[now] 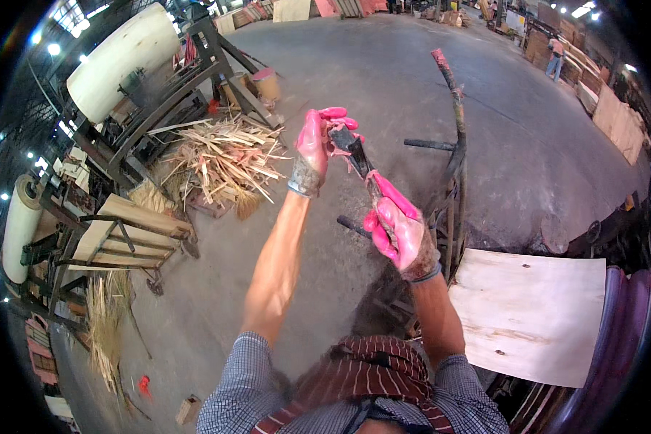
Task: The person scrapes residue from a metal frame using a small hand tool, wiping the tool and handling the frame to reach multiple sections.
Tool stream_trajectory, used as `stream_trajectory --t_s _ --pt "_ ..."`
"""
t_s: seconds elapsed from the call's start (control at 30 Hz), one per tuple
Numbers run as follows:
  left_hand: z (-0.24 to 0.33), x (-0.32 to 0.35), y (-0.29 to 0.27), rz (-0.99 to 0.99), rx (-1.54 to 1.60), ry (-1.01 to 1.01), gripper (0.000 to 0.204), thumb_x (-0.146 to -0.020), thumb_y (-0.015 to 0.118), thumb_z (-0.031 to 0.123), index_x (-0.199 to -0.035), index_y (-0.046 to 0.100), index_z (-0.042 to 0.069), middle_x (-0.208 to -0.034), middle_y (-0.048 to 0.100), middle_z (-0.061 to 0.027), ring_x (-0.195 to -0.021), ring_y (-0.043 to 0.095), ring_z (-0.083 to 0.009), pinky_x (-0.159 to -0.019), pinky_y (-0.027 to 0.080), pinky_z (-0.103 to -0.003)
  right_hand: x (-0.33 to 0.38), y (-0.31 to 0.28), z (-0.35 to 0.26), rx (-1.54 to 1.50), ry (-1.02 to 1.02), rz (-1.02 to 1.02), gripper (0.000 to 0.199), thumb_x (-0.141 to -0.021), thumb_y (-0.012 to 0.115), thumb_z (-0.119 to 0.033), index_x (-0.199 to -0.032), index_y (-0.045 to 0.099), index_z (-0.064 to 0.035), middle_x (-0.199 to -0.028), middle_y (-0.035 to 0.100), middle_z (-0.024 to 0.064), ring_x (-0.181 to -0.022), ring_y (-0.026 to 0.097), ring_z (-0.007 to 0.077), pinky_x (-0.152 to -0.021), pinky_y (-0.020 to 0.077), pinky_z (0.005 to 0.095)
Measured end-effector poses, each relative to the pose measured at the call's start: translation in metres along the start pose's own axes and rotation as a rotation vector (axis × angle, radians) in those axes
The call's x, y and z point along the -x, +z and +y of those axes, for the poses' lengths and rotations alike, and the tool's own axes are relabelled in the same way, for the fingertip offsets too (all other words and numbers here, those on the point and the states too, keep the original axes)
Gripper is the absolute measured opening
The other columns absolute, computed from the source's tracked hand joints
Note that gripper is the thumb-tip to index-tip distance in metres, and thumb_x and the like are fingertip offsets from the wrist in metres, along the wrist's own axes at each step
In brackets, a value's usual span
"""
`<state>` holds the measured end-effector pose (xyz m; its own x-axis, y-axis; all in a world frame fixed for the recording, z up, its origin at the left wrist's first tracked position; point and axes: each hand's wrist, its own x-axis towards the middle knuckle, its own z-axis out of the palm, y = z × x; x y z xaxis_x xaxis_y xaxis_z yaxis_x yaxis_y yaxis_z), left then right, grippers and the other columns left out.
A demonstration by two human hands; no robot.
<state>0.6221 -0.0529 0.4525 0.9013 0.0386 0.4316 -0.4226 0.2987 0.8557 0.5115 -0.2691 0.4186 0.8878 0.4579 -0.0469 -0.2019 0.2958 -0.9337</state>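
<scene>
In front of me, a scraper-like tool point(354, 153) with a dark flat blade is held at a slant between my hands. My right hand point(406, 235), in a pink-stained glove with a grimy cuff, is wrapped round its handle. The gloved fingers of my left hand point(315, 142) are bent round the blade end, where pinkish residue clings. Part of the blade's tip is hidden behind those fingers. Both forearms are bare below checked sleeves.
To the right rise a metal post frame point(458, 119) with side bars and a pale veneer sheet point(532, 315) beside purplish rollers point(622, 325). A heap of wood strips point(228, 163), a veneer roll point(126, 61) and a bucket point(267, 85) stand left. A distant person point(555, 56) is far right.
</scene>
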Motion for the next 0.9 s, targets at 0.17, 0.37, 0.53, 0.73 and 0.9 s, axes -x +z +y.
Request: stream_trajectory --t_s 0.17,0.37,0.53,0.73,0.9 --pt "0.007 0.001 0.006 0.04 -0.008 0.007 0.074 -0.105 0.026 0.061 -0.125 0.056 -0.003 -0.105 0.071 -0.0173 -0.084 0.073 -0.0268 -0.075 0.058 -0.036 -0.008 0.003 -0.005 1.026 -0.847 0.298 0.043 -0.096 0.061 -0.015 -0.138 0.059 -0.0146 -0.085 0.068 0.0122 -0.067 0.064 0.0263 -0.062 0.0512 0.0375" --pt "-0.003 -0.004 0.004 0.069 -0.068 0.027 0.072 -0.105 0.029 0.061 -0.12 0.063 0.0 -0.094 0.073 -0.0123 -0.075 0.07 -0.0183 -0.063 0.054 -0.028 -0.025 0.029 -0.044 1.425 -0.913 0.49 0.038 -0.091 0.067 -0.019 -0.129 0.064 -0.0164 -0.088 0.067 0.0118 -0.078 0.067 0.0314 -0.066 0.0523 0.0429" --pt "-0.005 -0.012 0.0 0.04 -0.044 0.009 0.068 -0.105 0.03 0.062 -0.122 0.065 0.005 -0.089 0.073 -0.0075 -0.07 0.066 -0.0118 -0.054 0.047 -0.023 -0.021 0.018 -0.044 1.463 -0.658 0.386 0.044 -0.091 0.067 -0.019 -0.134 0.061 -0.0194 -0.09 0.069 0.0117 -0.078 0.069 0.0314 -0.068 0.053 0.0431" --pt "-0.008 -0.006 0.0 0.082 -0.133 0.045 0.071 -0.102 0.034 0.066 -0.127 0.062 0.006 -0.098 0.073 -0.0078 -0.077 0.067 -0.013 -0.059 0.051 -0.026 -0.016 0.001 -0.036 1.326 -0.705 0.302 0.041 -0.093 0.061 -0.018 -0.134 0.061 -0.0203 -0.097 0.07 0.0157 -0.085 0.069 0.0347 -0.073 0.0545 0.0438" --pt "-0.011 -0.008 0.002 0.039 -0.112 0.163 0.042 -0.102 0.055 0.043 -0.123 0.064 0.007 -0.098 0.073 -0.0072 -0.077 0.067 -0.0127 -0.051 0.049 -0.024 -0.011 -0.008 -0.039 1.257 -0.727 0.267 0.039 -0.094 0.061 -0.018 -0.133 0.062 -0.0189 -0.1 0.07 0.0185 -0.088 0.069 0.0354 -0.076 0.0546 0.0442"
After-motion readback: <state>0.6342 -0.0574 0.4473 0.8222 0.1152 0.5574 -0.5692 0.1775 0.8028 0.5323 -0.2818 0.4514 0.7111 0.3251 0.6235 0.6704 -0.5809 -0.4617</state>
